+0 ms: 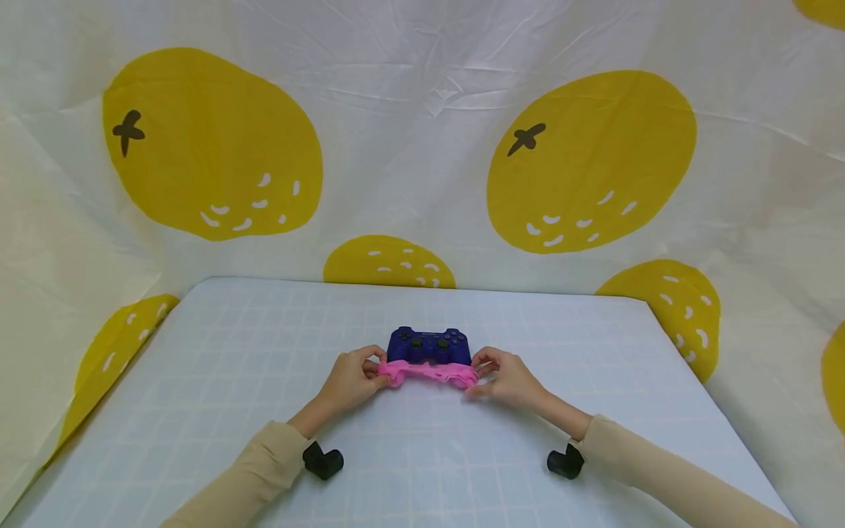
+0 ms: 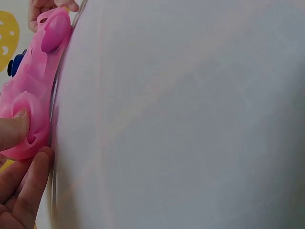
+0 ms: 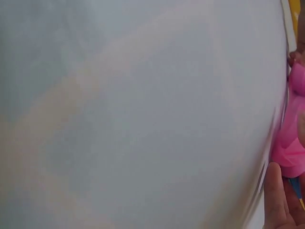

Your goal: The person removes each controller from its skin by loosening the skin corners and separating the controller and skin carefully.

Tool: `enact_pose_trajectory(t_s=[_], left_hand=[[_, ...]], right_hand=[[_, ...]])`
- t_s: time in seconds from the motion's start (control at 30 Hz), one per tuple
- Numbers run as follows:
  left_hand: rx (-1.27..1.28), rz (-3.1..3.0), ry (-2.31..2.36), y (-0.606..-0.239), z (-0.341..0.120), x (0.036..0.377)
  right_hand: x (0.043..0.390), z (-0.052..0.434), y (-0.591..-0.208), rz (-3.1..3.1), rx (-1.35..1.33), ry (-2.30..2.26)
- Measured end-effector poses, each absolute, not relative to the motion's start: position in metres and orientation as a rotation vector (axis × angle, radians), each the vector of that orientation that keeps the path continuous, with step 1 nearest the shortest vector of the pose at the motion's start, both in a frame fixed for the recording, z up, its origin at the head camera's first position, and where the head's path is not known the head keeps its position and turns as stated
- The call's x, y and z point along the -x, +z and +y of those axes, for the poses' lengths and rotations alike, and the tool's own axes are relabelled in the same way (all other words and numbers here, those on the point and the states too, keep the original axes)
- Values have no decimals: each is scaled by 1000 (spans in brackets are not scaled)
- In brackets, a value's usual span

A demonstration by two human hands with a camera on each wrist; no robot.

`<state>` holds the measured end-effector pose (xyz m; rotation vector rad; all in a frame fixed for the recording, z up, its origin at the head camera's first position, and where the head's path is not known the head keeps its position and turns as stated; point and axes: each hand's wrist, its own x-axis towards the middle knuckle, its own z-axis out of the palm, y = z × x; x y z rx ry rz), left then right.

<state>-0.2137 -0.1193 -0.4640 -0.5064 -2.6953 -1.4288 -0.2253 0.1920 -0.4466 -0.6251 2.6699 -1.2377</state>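
A dark blue game controller lies face up on the table, its sticks and buttons showing. Along its near side, over the grips, is a pink rubbery controller cover, wrinkled and bunched. My left hand pinches the cover's left end; in the left wrist view the thumb presses into the pink cover with fingers beneath. My right hand holds the right end, thumb on the near side and fingers curled at the outer side. In the right wrist view only part of the cover shows.
The table has a pale, grid-patterned cloth. White sheeting with yellow fruit prints hangs behind and along both sides. A black wrist camera sits by the left sleeve, another black camera by the right one.
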Motion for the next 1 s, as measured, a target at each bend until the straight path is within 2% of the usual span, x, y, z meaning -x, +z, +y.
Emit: enact_pose_trajectory(t_s=[0.4, 0.67, 1.0], left_hand=[[472, -2690, -1419, -466, -120, 212], [358, -2698, -1380, -463, -121, 207], [320, -2699, -1382, -464, -125, 204]], right_hand=[[229, 185, -447, 2684, 557, -1269], [228, 178, -446, 2705, 539, -1271], [228, 172, -444, 2696, 674, -1211]])
